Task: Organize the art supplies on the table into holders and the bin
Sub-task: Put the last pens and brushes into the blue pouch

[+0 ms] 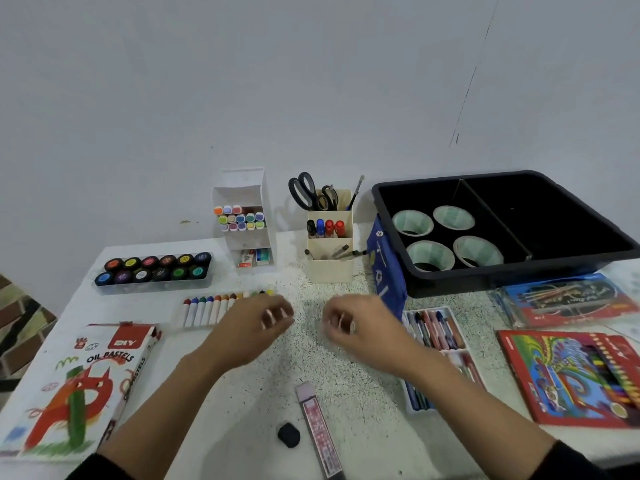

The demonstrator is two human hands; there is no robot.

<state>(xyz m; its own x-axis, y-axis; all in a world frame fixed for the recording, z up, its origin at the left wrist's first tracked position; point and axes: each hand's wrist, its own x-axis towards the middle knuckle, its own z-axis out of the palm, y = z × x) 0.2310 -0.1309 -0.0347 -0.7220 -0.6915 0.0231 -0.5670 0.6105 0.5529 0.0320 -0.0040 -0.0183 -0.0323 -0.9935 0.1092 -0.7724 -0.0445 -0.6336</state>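
Nearest, a black eraser (288, 435) and a pink flat case (320, 432) lie loose on the bench (349, 372). Past them the left hand (258, 323) and right hand (360, 323) hover apart, fingers loosely curled, nothing held (blurred). Farther back are the beige holder (330, 268) and black bin (450, 284). Likely best: pinch the small loose pieces low and lift them to the holder.
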